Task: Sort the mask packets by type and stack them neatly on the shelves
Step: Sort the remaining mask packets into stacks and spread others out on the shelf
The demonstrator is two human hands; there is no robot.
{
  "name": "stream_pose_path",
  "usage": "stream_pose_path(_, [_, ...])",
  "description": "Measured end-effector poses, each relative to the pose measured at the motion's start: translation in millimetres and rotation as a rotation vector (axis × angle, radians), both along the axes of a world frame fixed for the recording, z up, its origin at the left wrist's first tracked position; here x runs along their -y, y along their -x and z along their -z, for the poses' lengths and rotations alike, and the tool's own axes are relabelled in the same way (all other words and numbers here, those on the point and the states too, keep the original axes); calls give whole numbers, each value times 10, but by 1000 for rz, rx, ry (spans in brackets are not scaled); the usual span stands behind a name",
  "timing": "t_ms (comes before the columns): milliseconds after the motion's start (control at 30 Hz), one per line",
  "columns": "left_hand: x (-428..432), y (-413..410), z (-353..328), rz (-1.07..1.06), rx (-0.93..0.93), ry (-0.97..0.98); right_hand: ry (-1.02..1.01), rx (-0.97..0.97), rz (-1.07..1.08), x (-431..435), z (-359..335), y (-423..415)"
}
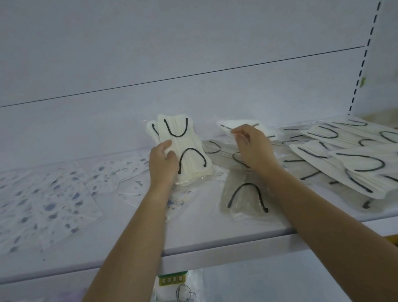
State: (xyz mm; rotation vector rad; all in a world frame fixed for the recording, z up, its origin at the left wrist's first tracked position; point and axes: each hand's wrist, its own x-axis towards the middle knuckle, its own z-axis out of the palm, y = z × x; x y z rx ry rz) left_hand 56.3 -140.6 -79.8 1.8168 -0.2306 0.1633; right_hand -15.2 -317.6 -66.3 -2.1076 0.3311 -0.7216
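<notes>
the left hand (162,160) grips a cream bundle (187,147) of mask packets by its left edge and holds it upright over the middle of the white shelf (205,242). each mask in it is pale cream, sealed in clear film, with thin black ear loops curving at top and bottom. the right hand (253,146), well apart from the left, has its fingers curled on the near corner of a white packet (263,129) tilted at the back of the shelf; it seems to pinch it. a grey packet (244,195) with a black loop lies flat just beside the right forearm. a loose cream heap (371,161) of the same black-looped kind sprawls to the right. blue-speckled packets (47,196) lie spread on the left. below, a green-topped packet (176,295) rests on the lower shelf.
</notes>
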Motion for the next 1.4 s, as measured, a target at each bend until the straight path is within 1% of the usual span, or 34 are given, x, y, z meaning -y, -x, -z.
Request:
stream_pose_path(67, [17, 35, -33, 27, -16, 72, -35, 82, -137, -70, -33, 23])
stream_pose_path(133, [33, 38, -70, 54, -65, 146, 29, 72, -299, -164, -11, 34])
stream_pose_path(200, [36, 59, -112, 66, -118, 150, 172, -23, -429, -212, 56, 24])
stream_pose_path(267, [49, 90, -122, 88, -75, 129, 257, -144, -487, -232, 84, 45])
stream_pose_path(300, [51, 105, -111, 108, -31, 106, 259, -172, -487, -235, 84, 54])
stream_pose_path(367, [31, 136, -92, 126, 47, 72, 224, -130, -447, -226, 71, 47])
stream_pose_path(433, [13, 157, -115, 125, 121, 91, 238, -56, -331, -212, 56, 21])
stream_pose_path(467, [15, 177, -141, 141, 150, 121, 213, -35, -281, -204, 51, 10])
stream_pose_path(567, [45, 284, -253, 205, 154, 245, -83, -49, -275, -202, -17, -8])
stream_pose_path(600, [67, 324, -292, 226, 172, 277, -125, -58, -286, -206, -70, -24])
stream_pose_path(633, [89, 348, -337, 243, 200, 288, -108, -64, -286, -213, -142, -48])
stream_pose_path(700, [127, 343, -443, 262, 241, 241, -51, -49, -271, -251, -340, -67])
stream_pose_path(767, [114, 353, -581, 274, 231, 200, -15, -19, -251, -316, -549, -43])
stream_pose_path(833, [29, 391, -692, 314, 214, 172, -28, 27, -247, -398, -675, 42])
stream_pose_path(933, [-210, 554, -725, 349, 240, 124, -69, 91, -289, -639, -655, 243])
stream_pose_path(1000, [-434, 753, -664, 337, 247, 110, -91, 101, -334, -879, -563, 394])
stream_pose_path(1067, [-709, 1000, -534, 279, 209, 99, -106, 88, -383, -1138, -434, 558])
stream_pose_path(1200, [-1348, 1498, -57, 163, 127, 122, -159, 37, -554, -1639, -23, 926])
stream_pose_path(1333, [-1892, 2114, 545, 52, 28, 71, -65, -63, -729, -2158, 499, 1434])
stream_pose_path(1400, [-2086, 2370, 827, -19, -72, 58, -50, -88, -845, -2409, 722, 1689])
